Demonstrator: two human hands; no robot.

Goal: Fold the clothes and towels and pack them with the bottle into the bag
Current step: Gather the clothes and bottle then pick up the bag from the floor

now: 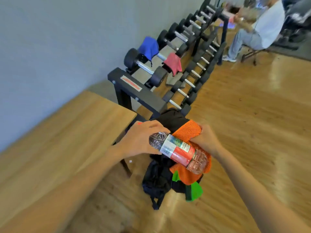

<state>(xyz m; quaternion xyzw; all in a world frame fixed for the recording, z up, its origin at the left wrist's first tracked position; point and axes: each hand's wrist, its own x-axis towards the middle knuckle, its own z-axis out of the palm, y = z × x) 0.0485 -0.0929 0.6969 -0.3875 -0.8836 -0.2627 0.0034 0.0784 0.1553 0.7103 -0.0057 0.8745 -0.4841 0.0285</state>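
A clear plastic bottle [178, 151] with a red and white label lies tilted across an orange mesh bag [186, 132]. My left hand [141, 140] grips the bottle's upper end. My right hand [205, 140] clutches the orange mesh at the bag's edge. Under the bag hang black clothes [158, 179] and a green piece of fabric [194, 190], above the floor. A blue cloth [149, 46] and a red cloth [173, 63] are draped over dumbbells on the rack.
A wooden table [67, 132] stands at my left. A black dumbbell rack [185, 64] with several dumbbells runs along the grey wall behind. A seated person [257, 31] is at the far right. Wooden floor [252, 115] spreads to the right.
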